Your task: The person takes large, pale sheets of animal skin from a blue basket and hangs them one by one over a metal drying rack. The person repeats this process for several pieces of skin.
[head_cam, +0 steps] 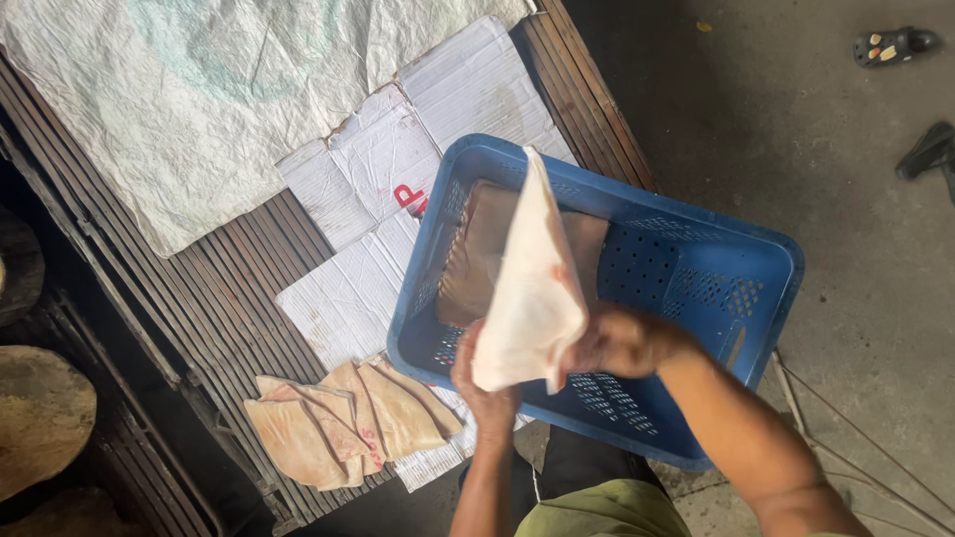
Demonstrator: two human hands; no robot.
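Observation:
Both hands hold up one pale, triangular flat piece (531, 288) with pinkish stains over a blue perforated plastic crate (696, 268). My left hand (482, 390) grips its lower edge from below. My right hand (619, 341) pinches its right corner. More brownish flat pieces (477, 249) lie inside the crate, partly hidden behind the raised one. Several similar pale pieces (343, 423) lie fanned out on the slatted bench, to the left of my left hand.
The dark slatted bench (229, 288) carries flattened white cardboard (398, 169) and a large white woven sack (189, 89). Round wooden blocks (40, 418) stand at the left. Concrete floor (846, 199) lies to the right, with sandals (890, 45) at the top right.

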